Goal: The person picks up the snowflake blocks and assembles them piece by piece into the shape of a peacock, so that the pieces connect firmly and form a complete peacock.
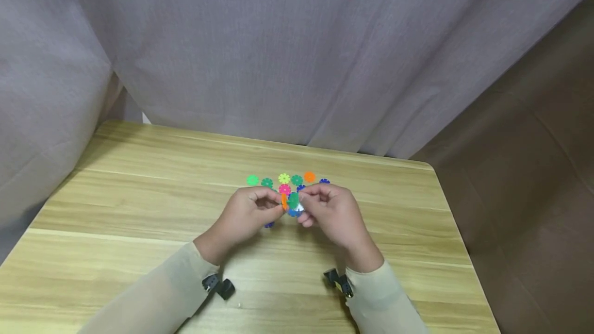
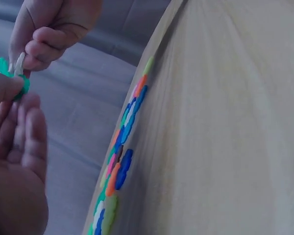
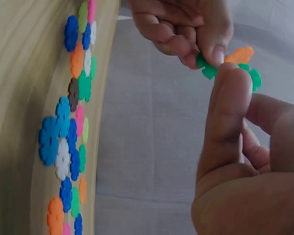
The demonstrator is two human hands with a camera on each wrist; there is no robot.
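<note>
Here, above the middle of the wooden tabletop (image 1: 139, 179), just short of the loose snowflake discs (image 1: 287, 182) scattered toward its far edge, my left hand (image 1: 248, 215) pinches an orange disc (image 1: 283, 200) and my right hand (image 1: 331, 213) a green disc (image 1: 293, 200). I should line up slot against slot and press squarely, I judge.

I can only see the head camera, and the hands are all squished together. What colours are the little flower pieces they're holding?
Observer: The right wrist view shows an orange piece slotted against a green piece.
Operator: Who holds the green one?
Observer: The right hand pinches it with its thumb; the left hand pinches from above.
Operator: Any dark pieces on the table?
Observer: Yes, one brown piece lies among the loose pieces.
</note>
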